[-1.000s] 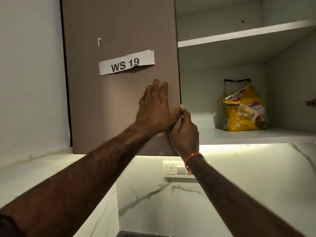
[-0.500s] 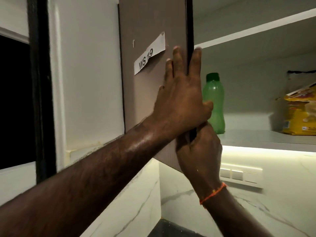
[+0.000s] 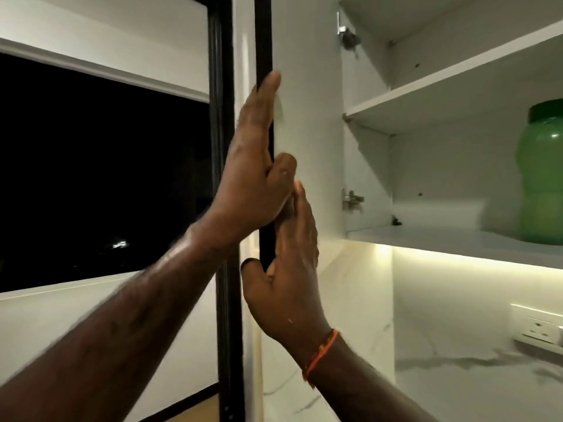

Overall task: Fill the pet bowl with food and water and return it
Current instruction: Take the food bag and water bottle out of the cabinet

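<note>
Two hands (image 3: 254, 181) (image 3: 288, 287), one door (image 3: 307, 117), one bottle (image 3: 542, 178)

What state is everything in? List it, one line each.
cabinet door: wide open
left hand: holds the door's edge, thumb on its inner face
right hand: fingers straight, flat on the door's inner face
green bottle: upright, capped, on the lower shelf
under-cabinet light: on
</note>
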